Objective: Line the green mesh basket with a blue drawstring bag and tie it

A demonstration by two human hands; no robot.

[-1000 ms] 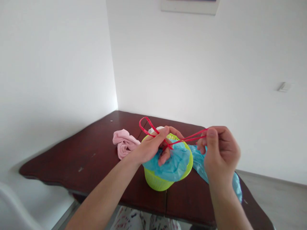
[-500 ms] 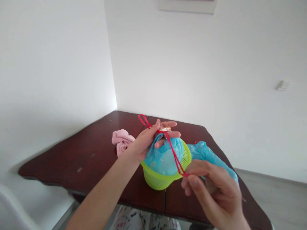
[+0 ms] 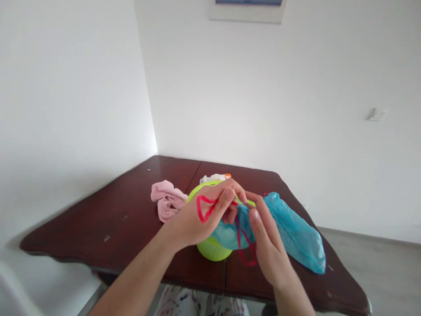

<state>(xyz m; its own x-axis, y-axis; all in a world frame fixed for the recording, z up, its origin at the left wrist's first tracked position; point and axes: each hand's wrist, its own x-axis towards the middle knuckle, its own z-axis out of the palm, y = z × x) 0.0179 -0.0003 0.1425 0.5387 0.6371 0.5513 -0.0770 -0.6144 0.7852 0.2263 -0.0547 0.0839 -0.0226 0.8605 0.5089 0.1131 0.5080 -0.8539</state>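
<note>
Pink cloth (image 3: 166,202) sits on the table (image 3: 98,215), then the left hand (image 3: 194,219) pinches a red string (image 3: 204,208) over the green basket (image 3: 210,248), right hand (image 3: 266,241) grips the blue bag (image 3: 292,230).

A basket (image 3: 210,249) stood on the table (image 3: 131,215) before me, a bag (image 3: 289,230) in it and trailing to its right. A cloth (image 3: 166,201) lay left of the basket. My hands met above the basket.
</note>
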